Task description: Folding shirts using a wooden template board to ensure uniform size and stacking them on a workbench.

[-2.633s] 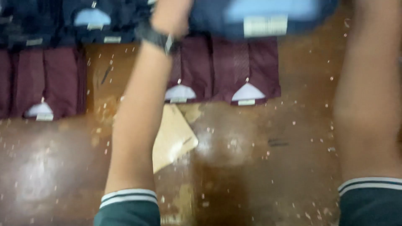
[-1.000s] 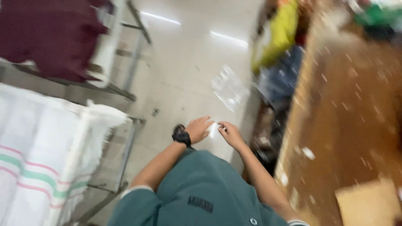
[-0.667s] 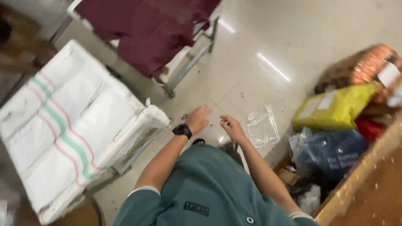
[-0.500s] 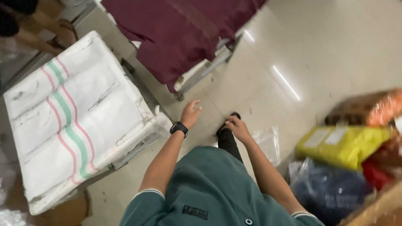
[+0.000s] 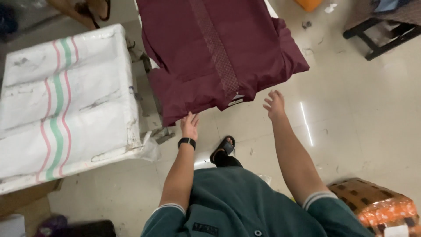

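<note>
Pale glossy floor tiles (image 5: 359, 123) fill the view, with a strip of light reflected on them. Above the hands a stack of folded maroon garments (image 5: 219, 57) hangs over the near edge of a stand that is almost wholly hidden under it. The top piece shows a patterned band running down its middle and a small tag (image 5: 236, 100) at the near edge.

Both arms reach toward that edge. The left hand (image 5: 189, 125), with a black watch (image 5: 187, 142) on its wrist, has its fingers straight and loose, the tips touching or just short of the lower fold; I cannot tell which. The right hand (image 5: 275, 104) is spread open, near the stack's right corner but clear of it. Neither hand grips anything.

The cloth looks soft, light piece by piece, and likely to sag and slide if lifted by one corner. The stack would hold its shape best taken from underneath along the near fold, a palm under each side.

To the left stands a bulky white woven sack (image 5: 66, 105) with green and pink stripes. A sandalled foot (image 5: 222, 149) shows below the hands.
</note>
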